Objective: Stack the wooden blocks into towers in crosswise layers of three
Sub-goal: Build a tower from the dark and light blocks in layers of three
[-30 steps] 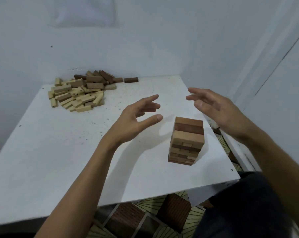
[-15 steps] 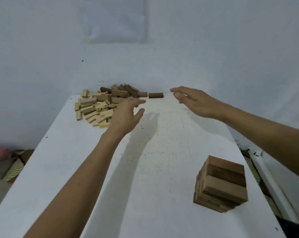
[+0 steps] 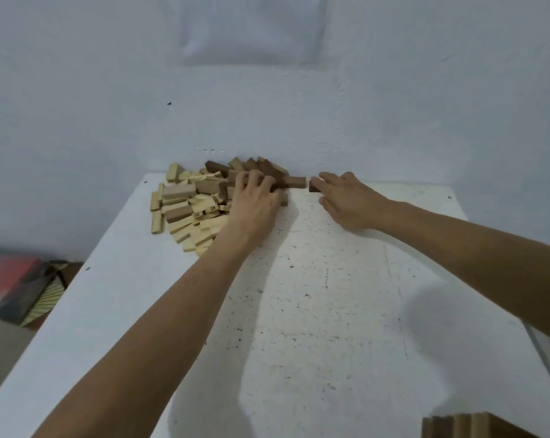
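The fingers of the left hand [image 3: 254, 200] are being curled over dark blocks [image 3: 275, 172] at the edge of the pile [image 3: 185, 210], possibly gripping one. A lone dark block [image 3: 314, 185] is being touched by the straight, parted fingertips of the right hand [image 3: 346, 200]. Each is best being pinched by its long sides, with neighbours left undisturbed.

Look into the pile of wooden blocks [image 3: 188, 203] and you find small dark digits stamped on the ends of two pale ones. The lower block [image 3: 197, 214] reads roughly "20". The block beside it [image 3: 213, 208] looks like "20" or "29", too blurred for you to settle.
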Motion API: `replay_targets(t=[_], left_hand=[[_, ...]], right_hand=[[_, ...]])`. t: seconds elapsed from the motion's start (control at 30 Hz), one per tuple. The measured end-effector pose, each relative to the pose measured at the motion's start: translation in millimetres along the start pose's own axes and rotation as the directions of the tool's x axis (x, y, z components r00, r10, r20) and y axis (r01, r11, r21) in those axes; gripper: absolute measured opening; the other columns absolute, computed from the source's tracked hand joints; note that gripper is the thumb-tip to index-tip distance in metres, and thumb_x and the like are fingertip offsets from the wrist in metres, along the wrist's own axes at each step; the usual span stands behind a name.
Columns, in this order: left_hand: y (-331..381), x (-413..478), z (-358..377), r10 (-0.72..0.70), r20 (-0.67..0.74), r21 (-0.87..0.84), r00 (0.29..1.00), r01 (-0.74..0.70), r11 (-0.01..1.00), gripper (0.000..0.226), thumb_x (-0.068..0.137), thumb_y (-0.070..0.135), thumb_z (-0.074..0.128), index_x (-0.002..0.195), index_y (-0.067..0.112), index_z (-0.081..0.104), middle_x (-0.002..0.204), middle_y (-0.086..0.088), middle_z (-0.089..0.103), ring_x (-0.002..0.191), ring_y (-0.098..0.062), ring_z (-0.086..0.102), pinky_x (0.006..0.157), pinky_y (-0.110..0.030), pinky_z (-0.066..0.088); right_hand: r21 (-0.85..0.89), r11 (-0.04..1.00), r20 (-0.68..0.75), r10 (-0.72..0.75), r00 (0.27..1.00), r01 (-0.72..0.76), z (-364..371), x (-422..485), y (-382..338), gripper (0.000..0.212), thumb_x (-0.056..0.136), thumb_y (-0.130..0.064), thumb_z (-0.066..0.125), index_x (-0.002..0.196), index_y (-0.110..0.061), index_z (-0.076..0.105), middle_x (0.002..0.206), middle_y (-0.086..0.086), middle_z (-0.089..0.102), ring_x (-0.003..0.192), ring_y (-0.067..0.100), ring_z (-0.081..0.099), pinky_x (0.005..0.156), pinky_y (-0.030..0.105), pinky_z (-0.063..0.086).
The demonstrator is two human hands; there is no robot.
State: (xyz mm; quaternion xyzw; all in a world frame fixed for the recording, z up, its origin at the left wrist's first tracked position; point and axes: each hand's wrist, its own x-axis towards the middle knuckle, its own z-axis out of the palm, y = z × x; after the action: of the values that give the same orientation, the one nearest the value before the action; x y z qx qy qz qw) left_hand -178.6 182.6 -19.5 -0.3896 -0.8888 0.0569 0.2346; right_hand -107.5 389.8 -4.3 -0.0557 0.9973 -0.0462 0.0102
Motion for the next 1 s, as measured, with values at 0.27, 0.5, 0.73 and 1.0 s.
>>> replay_targets(t=[0.27, 0.5, 0.73, 1.0], left_hand=[[-2.0, 7.4, 8.7, 0.037, -0.009, -0.011, 0.999, -0.037, 0.999, 0.024, 0.085, 0.012, 0.06, 0.104, 0.017, 0.074, 0.142, -0.007, 0.052, 0.119, -0.036, 0.049, 0.096, -0.048, 0.021], [-5.4, 13.4, 11.1, 0.078, -0.021, -0.021, 0.997, -0.079, 0.997, 0.022, 0.085, 0.01, 0.061, 0.104, 0.012, 0.072, 0.132, -0.01, 0.058, 0.116, -0.037, 0.05, 0.103, -0.056, 0.029], [-6.2, 15.1, 8.3, 0.189, -0.098, -0.07, 0.977, -0.197, 0.978, 0.012, 0.081, 0.008, 0.064, 0.088, 0.011, 0.073, 0.108, -0.014, 0.059, 0.111, -0.037, 0.054, 0.11, -0.056, 0.026], [6.3, -12.4, 1.5, 0.183, -0.133, -0.152, 0.974, -0.202, 0.967, 0.024, 0.084, 0.011, 0.056, 0.102, 0.017, 0.071, 0.101, -0.007, 0.065, 0.109, -0.034, 0.055, 0.1, -0.052, 0.032]], right_hand=[[-0.156, 0.987, 0.051, -0.016, 0.999, 0.023, -2.5, 17.4, 2.0, 0.056, 0.105, -0.02, 0.032, 0.157, -0.021, 0.012, 0.152, 0.005, 0.033, 0.114, 0.034, 0.039, 0.089, 0.043, 0.043], [-0.2, 0.979, 0.066, -0.01, 0.998, 0.023, -4.9, 20.2, -1.3, 0.065, 0.101, -0.015, 0.035, 0.156, -0.038, 0.009, 0.134, 0.005, 0.042, 0.108, 0.028, 0.039, 0.076, 0.035, 0.033], [-0.119, 0.993, 0.021, -0.02, 1.0, 0.023, -1.8, 2.9, 0.6, 0.031, 0.101, -0.01, 0.038, 0.131, -0.012, 0.042, 0.128, 0.003, 0.051, 0.091, 0.023, 0.034, 0.069, 0.035, 0.031], [0.034, 0.999, 0.146, 0.003, 0.989, -0.008, -4.4, -4.9, -9.1, 0.062, 0.103, -0.014, 0.039, 0.153, -0.037, 0.012, 0.133, 0.0, 0.042, 0.103, 0.025, 0.042, 0.083, 0.037, 0.04]])
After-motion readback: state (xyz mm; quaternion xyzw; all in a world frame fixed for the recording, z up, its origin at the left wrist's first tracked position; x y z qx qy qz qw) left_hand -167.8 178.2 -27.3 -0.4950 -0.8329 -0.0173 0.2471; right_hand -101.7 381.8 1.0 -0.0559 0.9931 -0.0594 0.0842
